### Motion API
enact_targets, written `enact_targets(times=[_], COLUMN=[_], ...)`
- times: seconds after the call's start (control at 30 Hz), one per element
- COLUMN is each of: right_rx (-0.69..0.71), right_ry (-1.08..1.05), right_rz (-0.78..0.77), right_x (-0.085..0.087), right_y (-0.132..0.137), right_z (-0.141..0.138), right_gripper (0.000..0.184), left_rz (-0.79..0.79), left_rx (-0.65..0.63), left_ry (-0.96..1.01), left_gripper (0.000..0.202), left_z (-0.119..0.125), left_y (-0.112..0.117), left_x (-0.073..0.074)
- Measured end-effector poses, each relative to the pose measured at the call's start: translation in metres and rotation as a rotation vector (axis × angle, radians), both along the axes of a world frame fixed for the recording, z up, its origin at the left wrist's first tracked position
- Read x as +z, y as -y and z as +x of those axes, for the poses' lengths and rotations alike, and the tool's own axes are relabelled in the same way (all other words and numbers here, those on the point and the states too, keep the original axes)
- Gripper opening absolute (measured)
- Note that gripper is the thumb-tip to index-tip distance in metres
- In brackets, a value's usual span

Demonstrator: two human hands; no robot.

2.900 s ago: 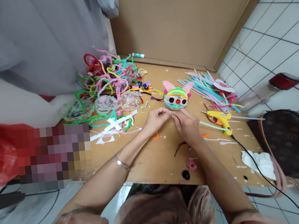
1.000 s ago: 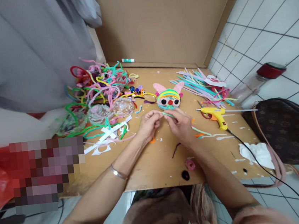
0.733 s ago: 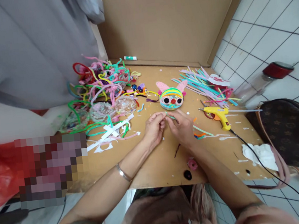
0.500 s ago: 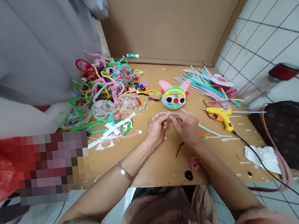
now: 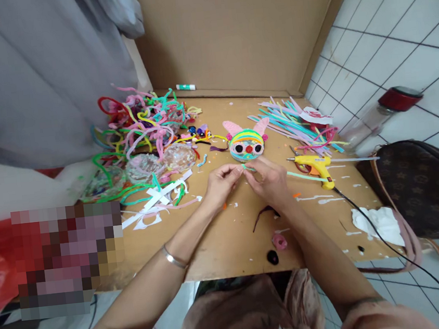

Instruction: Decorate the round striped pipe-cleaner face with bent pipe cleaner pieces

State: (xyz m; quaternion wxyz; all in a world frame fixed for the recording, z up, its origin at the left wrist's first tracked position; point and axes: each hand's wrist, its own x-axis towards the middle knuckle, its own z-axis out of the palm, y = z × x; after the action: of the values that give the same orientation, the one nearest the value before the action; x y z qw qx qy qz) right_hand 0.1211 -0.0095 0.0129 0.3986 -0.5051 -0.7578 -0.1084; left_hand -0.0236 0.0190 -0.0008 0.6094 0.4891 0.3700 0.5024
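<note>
Both my hands meet over the middle of the table, pinching a mint-green pipe cleaner [image 5: 303, 175]. My left hand [image 5: 223, 184] has thumb and forefinger closed on one end of it. Beside it, my right hand [image 5: 268, 179] grips the same strip, its long tail running out to the right toward the glue gun. Just beyond my fingertips sits a round animal face [image 5: 248, 145] with pink ears, dark eyes and a red nose, wrapped in coloured pipe cleaners. Fingers hide most of the pinched end.
A yellow glue gun [image 5: 316, 165] with a black cord lies right, below loose pipe cleaners [image 5: 278, 121]. Tangled pipe cleaners [image 5: 148, 119] and clear dishes [image 5: 179, 157] fill the left. Nearer me are a pink ring [image 5: 279, 241] and black piece [image 5: 272, 257]. A brown bag [image 5: 422, 190] stands right.
The view has shifted slightly, so the table's things appear farther left. Both hands keep their pinch; the pipe cleaner's tail has swung upward, closer to the glue gun's handle.
</note>
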Motion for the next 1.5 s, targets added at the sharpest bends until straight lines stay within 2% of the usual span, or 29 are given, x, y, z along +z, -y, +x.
enact_targets(times=[0.2, 0.37, 0.57, 0.73, 0.9, 1.07, 1.33, 1.5], right_rx=[0.014, 0.026, 0.018, 0.022, -0.01, -0.024, -0.001, -0.047], right_ry=[0.095, 0.118, 0.166, 0.146, 0.11, 0.02, -0.099, -0.188], right_rz=[-0.016, -0.041, -0.063, -0.065, -0.044, -0.045, 0.003, -0.008], right_x=[0.0, -0.001, -0.002, -0.001, -0.004, -0.006, -0.007, -0.01], right_y=[-0.002, -0.002, -0.003, -0.001, 0.0, -0.001, -0.004, -0.005], right_z=[0.004, 0.003, 0.004, 0.001, -0.004, -0.006, -0.002, -0.003], right_gripper=[0.019, 0.023, 0.025, 0.026, 0.023, 0.021, 0.015, 0.012], left_rz=[0.03, 0.035, 0.052, -0.053, -0.193, -0.264, -0.173, -0.095], left_rx=[0.006, -0.037, 0.032, 0.01, 0.063, 0.002, -0.036, -0.038], left_ry=[-0.093, -0.123, -0.144, -0.04, 0.172, 0.279, 0.225, 0.147], left_gripper=[0.036, 0.034, 0.036, 0.039, 0.035, 0.033, 0.035, 0.033], left_z=[-0.004, -0.007, -0.008, -0.004, 0.004, 0.006, 0.006, 0.009], left_y=[-0.001, -0.005, -0.008, -0.006, -0.002, 0.002, 0.002, 0.006], left_x=[0.001, -0.001, -0.002, -0.002, -0.002, 0.001, 0.002, 0.0])
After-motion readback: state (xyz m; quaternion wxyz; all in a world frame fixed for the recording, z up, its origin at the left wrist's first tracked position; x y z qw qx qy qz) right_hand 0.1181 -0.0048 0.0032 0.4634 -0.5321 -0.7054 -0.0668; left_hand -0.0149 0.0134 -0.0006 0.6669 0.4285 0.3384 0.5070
